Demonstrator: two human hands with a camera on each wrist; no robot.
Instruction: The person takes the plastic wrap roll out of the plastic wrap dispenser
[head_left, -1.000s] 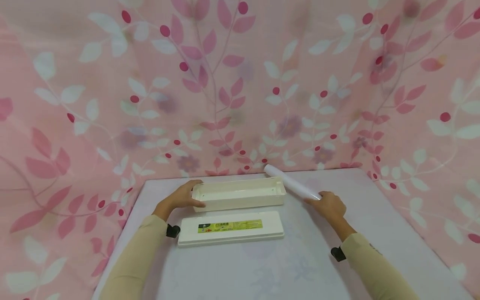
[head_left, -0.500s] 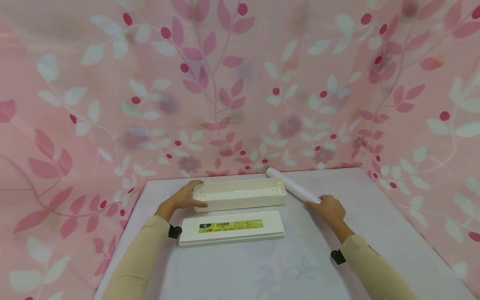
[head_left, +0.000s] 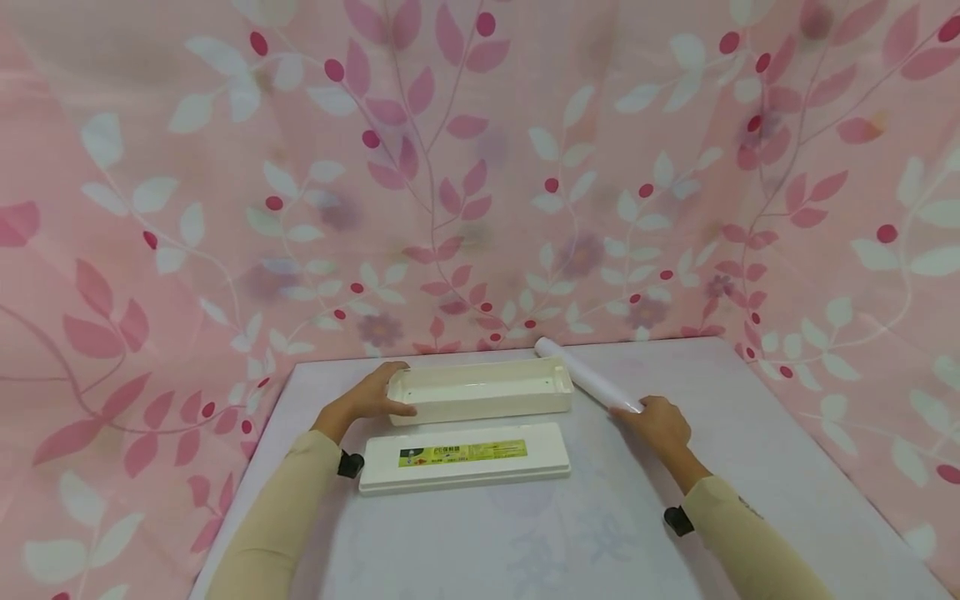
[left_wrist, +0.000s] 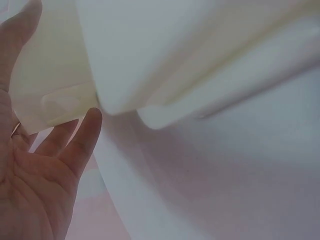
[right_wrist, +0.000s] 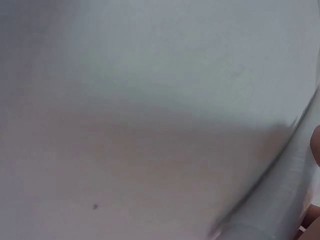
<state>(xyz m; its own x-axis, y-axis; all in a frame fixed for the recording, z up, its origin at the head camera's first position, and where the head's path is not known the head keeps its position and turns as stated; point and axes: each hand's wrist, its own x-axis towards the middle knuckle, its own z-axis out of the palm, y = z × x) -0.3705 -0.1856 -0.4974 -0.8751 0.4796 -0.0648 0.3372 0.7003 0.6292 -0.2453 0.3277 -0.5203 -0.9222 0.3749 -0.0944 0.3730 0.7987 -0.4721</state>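
Note:
A long cream plastic-wrap box (head_left: 480,408) stands open-topped near the back of the table. My left hand (head_left: 371,393) holds its left end, thumb on the front wall and fingers round the far side; in the left wrist view the hand (left_wrist: 45,170) spans the end of the box (left_wrist: 55,95). My right hand (head_left: 660,427) grips the near end of a white, glossy roll of plastic wrap (head_left: 585,372), which lies slanted just right of the box. Part of the roll (right_wrist: 280,195) shows at the right edge in the right wrist view.
In front of the box lies its white lid (head_left: 465,479), with a yellow-green label (head_left: 461,452). The pale table (head_left: 585,542) meets a pink leaf-patterned cloth (head_left: 450,167) at the back and sides.
The right hand has drawn slightly nearer with the roll, whose far end has shifted a little to the right and down. The left hand and box stay nearly in place.

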